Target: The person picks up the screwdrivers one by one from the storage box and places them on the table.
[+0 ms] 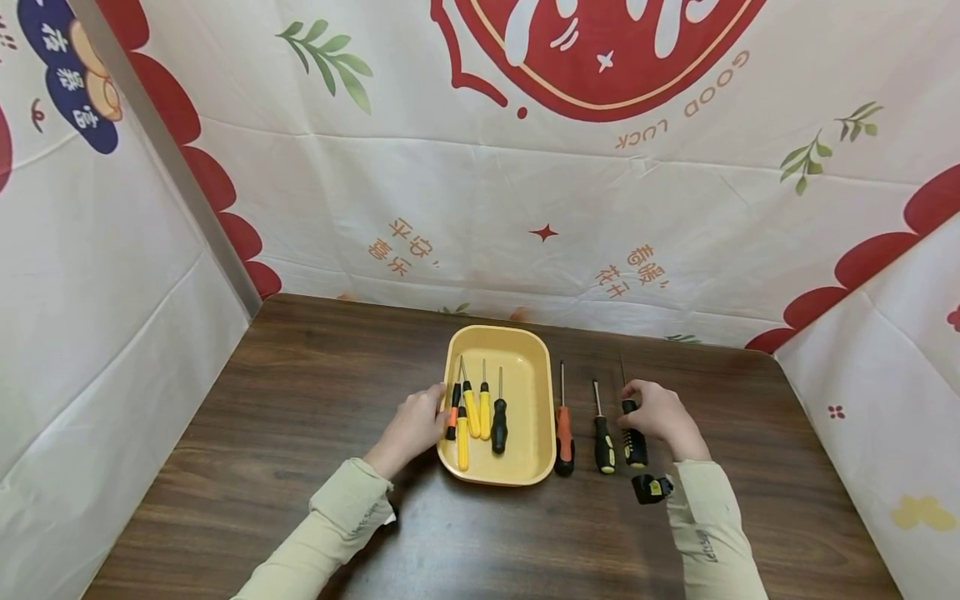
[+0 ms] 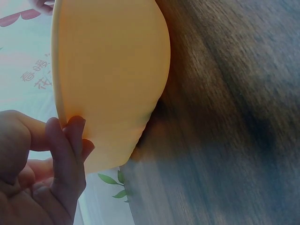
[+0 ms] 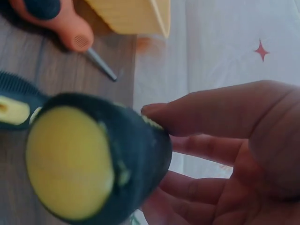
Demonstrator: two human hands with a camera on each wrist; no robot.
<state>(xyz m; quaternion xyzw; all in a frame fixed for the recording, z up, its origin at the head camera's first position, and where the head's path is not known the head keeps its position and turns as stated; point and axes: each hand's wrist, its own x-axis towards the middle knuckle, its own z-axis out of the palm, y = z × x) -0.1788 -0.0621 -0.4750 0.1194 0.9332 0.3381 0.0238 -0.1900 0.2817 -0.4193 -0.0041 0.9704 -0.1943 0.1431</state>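
Note:
My left hand [image 1: 415, 423] pinches the left rim of a yellow plastic tray [image 1: 542, 400], thumb inside and fingers outside. In the left wrist view the tray's outer wall [image 2: 110, 70] fills the middle. Several yellow-handled screwdrivers [image 1: 484, 414], a black one [image 1: 499, 427] and a small orange-and-black one [image 1: 453, 412] lie in the tray. To its right, my right hand [image 1: 660, 412] grips a black screwdriver [image 1: 635, 448] by the handle. That handle's yellow butt end [image 3: 70, 161] faces the right wrist camera, with the thumb along one side and fingers on the other.
Between the tray and my right hand, an orange-and-black screwdriver [image 1: 564, 437] and a black-and-yellow one [image 1: 603, 442] lie side by side on the brown wooden table [image 1: 300, 400]. A printed white cloth [image 1: 480, 208] hangs behind the table and along both sides.

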